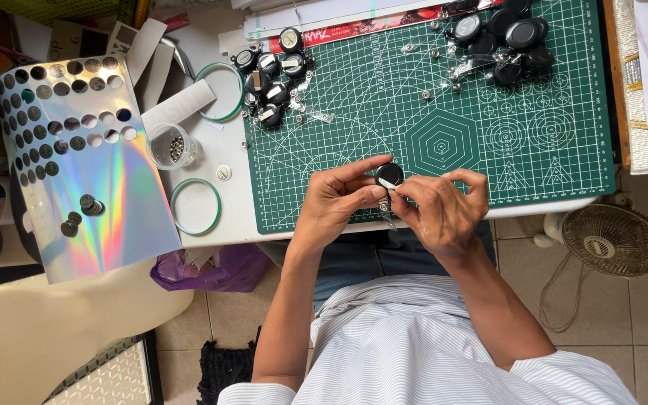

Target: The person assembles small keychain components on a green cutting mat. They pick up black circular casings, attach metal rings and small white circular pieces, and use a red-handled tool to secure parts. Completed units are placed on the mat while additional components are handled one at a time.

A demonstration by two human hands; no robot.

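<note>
Just above the table edge, both hands pinch one round black disc.
Left hand (337, 196) and right hand (439, 208) clamp the black disc (389, 175) over the green cutting mat (444, 112); the clear cup (170, 145) nearby holds small metal bits.

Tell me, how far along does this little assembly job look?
Partly done, it seems. A cluster of reels with round faces fitted lies at the mat's top left. In hand: the left hand and right hand hold one black reel. Left: a pile of plain black reels at top right.

Single head view, straight down, close over cutting mat (444, 112) edge.
</note>
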